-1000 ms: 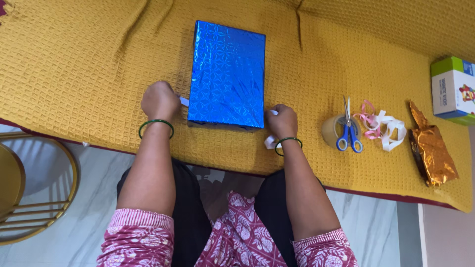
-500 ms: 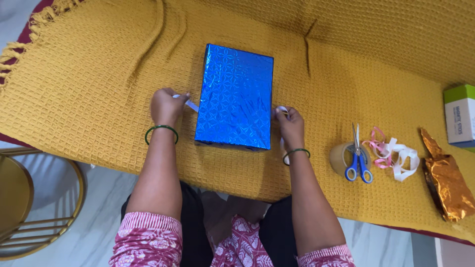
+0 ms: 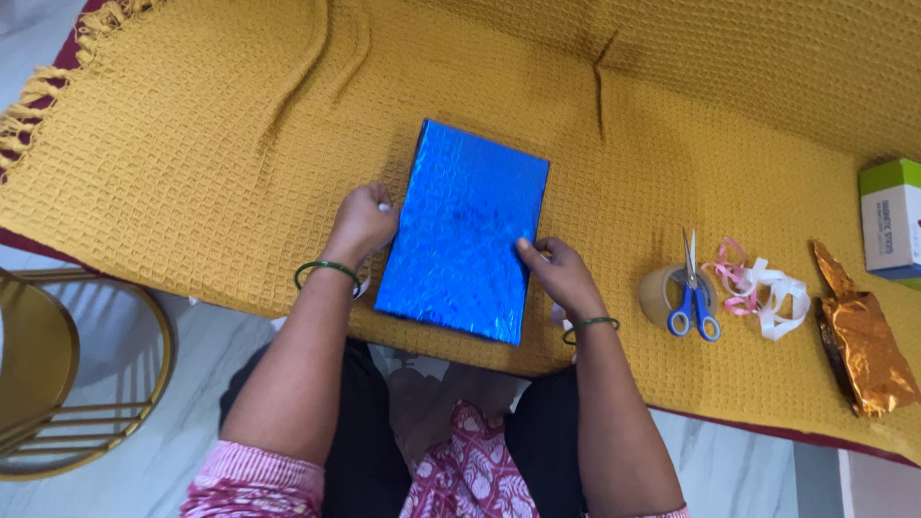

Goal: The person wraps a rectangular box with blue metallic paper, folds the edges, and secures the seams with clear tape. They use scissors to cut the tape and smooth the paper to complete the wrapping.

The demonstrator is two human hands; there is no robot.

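A flat box wrapped in shiny blue foil paper (image 3: 464, 230) lies on a mustard-yellow waffle-weave blanket (image 3: 211, 144). My left hand (image 3: 363, 223) presses against the box's left edge, fingers curled, with a bit of something white showing at the fingertips. My right hand (image 3: 561, 276) rests on the box's right edge, fingers on the foil. Each wrist wears a green bangle.
To the right lie a roll of brown tape (image 3: 662, 293), blue-handled scissors (image 3: 693, 299), pink and white ribbon (image 3: 763, 288), a gold foil piece (image 3: 863, 341) and a white-and-green carton (image 3: 892, 219). A round gold side table (image 3: 58, 379) stands at lower left.
The view has shifted, so the box sits lower and more central. My right hand has slid up onto the box's right edge; my left hand stays at the left edge.
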